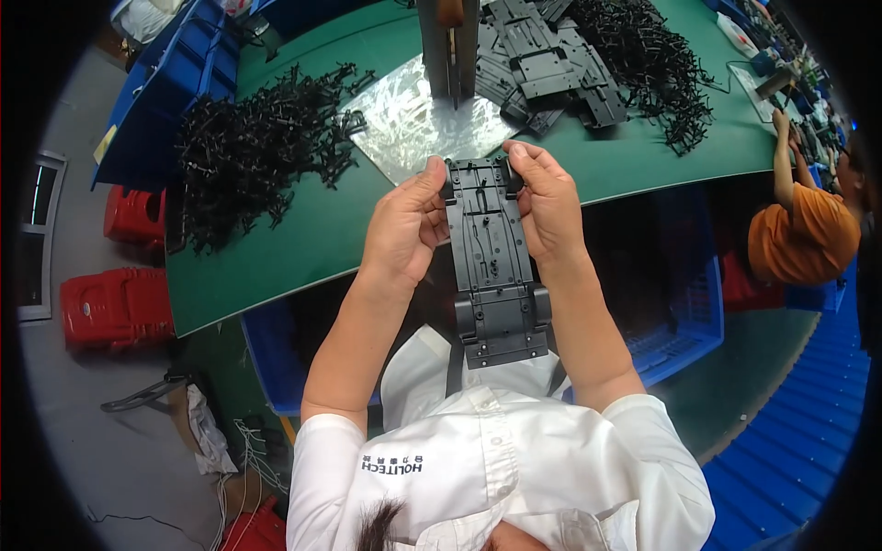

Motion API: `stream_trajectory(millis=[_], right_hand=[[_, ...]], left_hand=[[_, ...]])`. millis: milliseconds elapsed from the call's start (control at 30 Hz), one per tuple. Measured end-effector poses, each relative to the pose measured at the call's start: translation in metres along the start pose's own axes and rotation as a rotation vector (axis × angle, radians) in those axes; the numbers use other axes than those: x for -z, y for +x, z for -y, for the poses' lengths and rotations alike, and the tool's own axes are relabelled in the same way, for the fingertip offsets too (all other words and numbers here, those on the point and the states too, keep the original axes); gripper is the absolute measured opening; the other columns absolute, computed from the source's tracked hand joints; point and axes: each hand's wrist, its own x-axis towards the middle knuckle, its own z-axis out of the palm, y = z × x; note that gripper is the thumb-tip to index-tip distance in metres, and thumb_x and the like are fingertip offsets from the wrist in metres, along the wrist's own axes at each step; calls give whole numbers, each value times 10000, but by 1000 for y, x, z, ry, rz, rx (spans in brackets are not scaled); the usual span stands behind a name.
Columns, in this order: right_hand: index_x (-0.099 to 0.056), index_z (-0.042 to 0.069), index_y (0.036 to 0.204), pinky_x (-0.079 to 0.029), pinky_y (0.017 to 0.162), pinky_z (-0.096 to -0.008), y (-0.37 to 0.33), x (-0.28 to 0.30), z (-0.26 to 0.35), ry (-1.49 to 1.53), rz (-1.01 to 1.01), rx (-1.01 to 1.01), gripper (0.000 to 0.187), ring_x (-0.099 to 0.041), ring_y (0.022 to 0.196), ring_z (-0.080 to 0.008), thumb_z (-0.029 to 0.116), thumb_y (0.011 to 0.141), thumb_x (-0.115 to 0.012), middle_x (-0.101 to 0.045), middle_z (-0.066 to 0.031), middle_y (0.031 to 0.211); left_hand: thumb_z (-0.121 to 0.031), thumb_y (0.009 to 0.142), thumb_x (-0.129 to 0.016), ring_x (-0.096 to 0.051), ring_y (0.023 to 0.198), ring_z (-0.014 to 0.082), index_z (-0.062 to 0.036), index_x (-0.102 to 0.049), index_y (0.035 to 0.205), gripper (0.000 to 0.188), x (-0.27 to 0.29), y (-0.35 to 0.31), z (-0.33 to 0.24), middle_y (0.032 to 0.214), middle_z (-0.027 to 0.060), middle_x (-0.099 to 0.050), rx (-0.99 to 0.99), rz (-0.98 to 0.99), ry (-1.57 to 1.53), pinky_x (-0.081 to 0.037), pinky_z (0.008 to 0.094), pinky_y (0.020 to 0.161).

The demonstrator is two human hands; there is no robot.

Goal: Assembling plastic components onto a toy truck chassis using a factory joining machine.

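Observation:
Between my hands is a long black plastic chassis plate (pixel 489 248) with ribs, holes and curved side flanges. My left hand (pixel 404 220) grips its far left corner, thumb on top. My right hand (pixel 549 197) holds the far right corner the same way. The plate's near end hangs over my lap, past the table edge. Just beyond its far end lies a shiny silver sheet (pixel 400 119), on which a metal upright (pixel 448 55) of a bench machine stands. My fingertips under the plate are partly hidden.
A pile of small black plastic parts (pixel 266 147) covers the green table's (pixel 239 285) left side; another pile (pixel 643 64) lies far right. Stacked chassis plates (pixel 551 69) sit beside the upright. Blue crates (pixel 680 303) stand below, red stools (pixel 115 308) at left. A co-worker in orange (pixel 804 234) sits right.

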Motion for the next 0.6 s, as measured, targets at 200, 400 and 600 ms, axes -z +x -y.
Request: stream_trajectory(millis=[200,400,600], right_hand=[[-539,-15,927,-385,579,-170,18,-12,-5,-227,-106,211,192,-453,659,-21,173,891,-522,-530,22,746],[-533,13,833,-331,516,-176,34,-14,-11,-333,-142,304,195,-379,598,-10,194,902,-510,-488,48,693],[-522,34,788,-313,498,-180,43,-15,-10,-337,-176,264,190,-360,579,-10,189,899,-516,-470,57,667]], left_hand=[[-329,848,-597,-556,627,84,-69,-582,883,264,-10,17,-5,736,-1,-593,-32,-153,-14,-446,217,572],[-335,843,-603,-543,621,89,-67,-573,870,271,-7,31,-10,736,7,-578,-29,-145,-55,-444,228,581],[-346,844,-599,-545,652,113,-72,-573,870,277,-7,40,-12,729,19,-572,25,-167,-89,-450,254,607]])
